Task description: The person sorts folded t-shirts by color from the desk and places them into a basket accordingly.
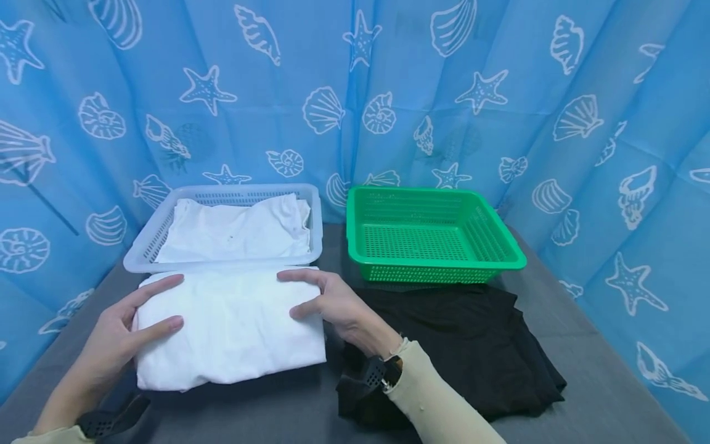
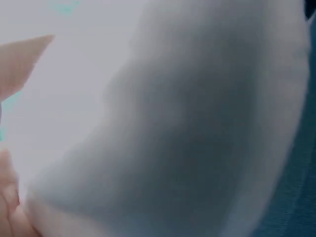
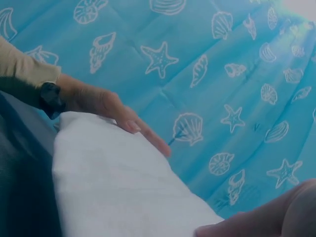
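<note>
A folded white cloth is held between both hands, its near edge raised over the grey table. At its left end, my left hand grips it with thumb and index finger on top; the other fingers are mostly hidden. My right hand holds the far right corner, thumb lying on the upper face. In the right wrist view the cloth is seen edge-on as a thick stack, with the left hand at its far side. The left wrist view is mostly filled by the blurred cloth.
Directly behind the cloth stands a white basket with folded white fabric inside. A green basket is at the back right, with folded black fabric before it on the grey table. A blue shell-print curtain surrounds the table.
</note>
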{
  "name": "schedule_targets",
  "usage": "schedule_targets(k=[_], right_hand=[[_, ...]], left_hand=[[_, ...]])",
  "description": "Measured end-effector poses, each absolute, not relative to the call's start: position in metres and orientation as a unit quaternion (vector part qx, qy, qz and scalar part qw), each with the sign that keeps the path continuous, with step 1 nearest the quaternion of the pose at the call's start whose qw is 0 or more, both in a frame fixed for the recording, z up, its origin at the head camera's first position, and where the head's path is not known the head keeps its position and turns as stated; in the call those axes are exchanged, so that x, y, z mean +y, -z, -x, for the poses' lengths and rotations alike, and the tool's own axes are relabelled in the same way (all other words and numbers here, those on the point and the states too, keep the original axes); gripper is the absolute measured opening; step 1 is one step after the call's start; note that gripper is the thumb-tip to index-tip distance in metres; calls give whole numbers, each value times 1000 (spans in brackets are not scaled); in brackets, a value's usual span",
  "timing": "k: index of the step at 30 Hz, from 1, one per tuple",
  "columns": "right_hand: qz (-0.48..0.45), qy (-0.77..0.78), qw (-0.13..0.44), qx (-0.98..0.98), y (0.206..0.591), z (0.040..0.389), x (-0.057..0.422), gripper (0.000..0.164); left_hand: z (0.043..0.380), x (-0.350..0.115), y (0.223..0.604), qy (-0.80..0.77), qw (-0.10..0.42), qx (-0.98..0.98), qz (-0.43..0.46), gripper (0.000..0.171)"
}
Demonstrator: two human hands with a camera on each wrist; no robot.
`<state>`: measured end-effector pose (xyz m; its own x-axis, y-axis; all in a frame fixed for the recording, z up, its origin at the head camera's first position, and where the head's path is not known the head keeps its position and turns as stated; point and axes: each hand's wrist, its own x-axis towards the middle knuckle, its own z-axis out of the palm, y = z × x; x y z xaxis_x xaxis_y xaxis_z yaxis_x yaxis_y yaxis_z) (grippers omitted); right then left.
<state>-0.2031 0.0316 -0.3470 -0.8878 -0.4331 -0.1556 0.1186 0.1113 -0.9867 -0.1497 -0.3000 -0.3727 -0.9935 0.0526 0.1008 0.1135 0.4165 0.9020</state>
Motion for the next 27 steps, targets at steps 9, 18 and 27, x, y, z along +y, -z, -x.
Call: schedule_targets(k=[9,18,27], right_hand=[[155,626,155,748,314,213,27,59],[182,552,106,807,306,263,12,66],[194,539,70,817,292,322,2,76]], left_hand=[[161,-308,349,515,48,-854,57,66],[215,-322,315,421,31,-905,54,84],[284,-317,283,376,51,-923,61,93]])
